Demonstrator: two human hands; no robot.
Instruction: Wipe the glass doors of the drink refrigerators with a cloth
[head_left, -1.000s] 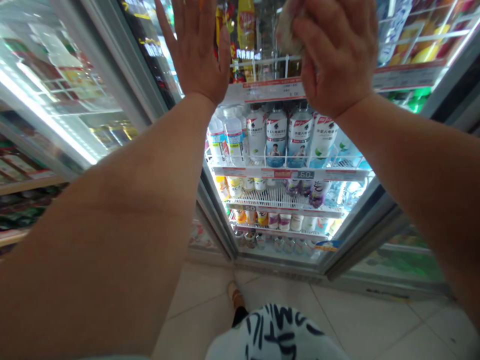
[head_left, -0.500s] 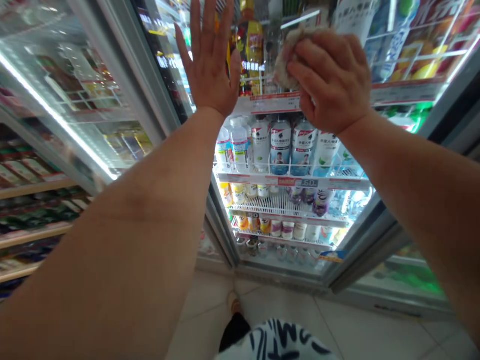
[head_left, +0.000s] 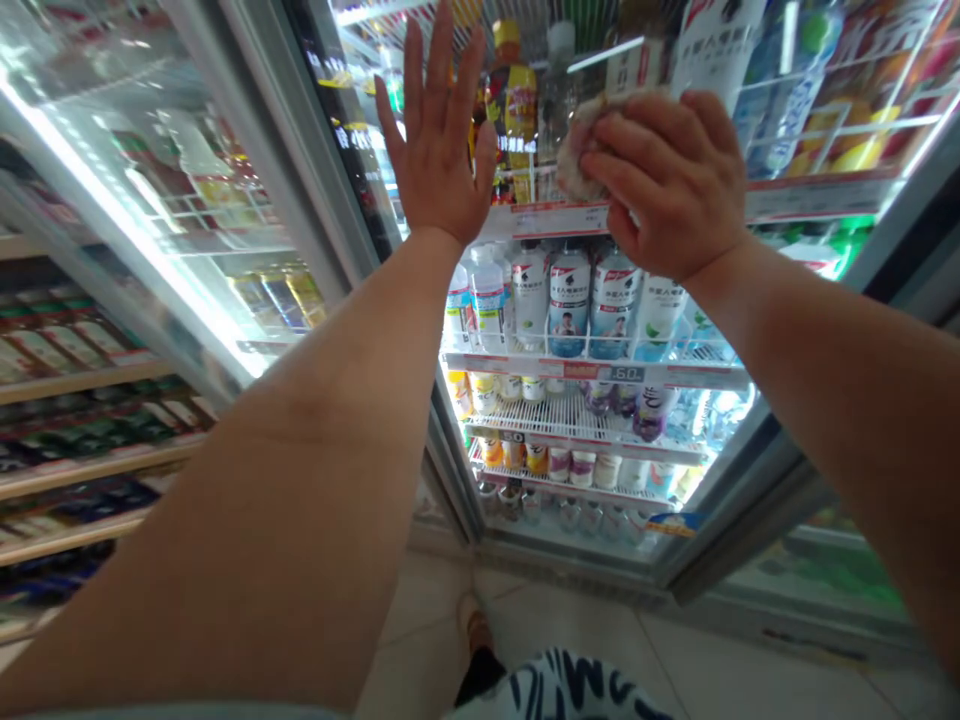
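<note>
My left hand is raised flat with fingers spread, palm against the glass door of a drinks cooler. My right hand is closed round a crumpled beige cloth, pressing it on the same glass at the level of the upper shelf's red price strip. Behind the glass, just below both hands, stands a row of white-labelled bottles. Yellow and dark bottles stand on the shelf between my hands.
Lower wire shelves hold small cups and bottles. A second glass door stands at the left, with store shelves of packets beyond. Pale floor tiles and a foot show below. A neighbouring cooler is at right.
Both hands sit lower in the picture than before as the view tilts up. The right hand with the cloth has slid down and slightly left on the glass; the left stays flat.
</note>
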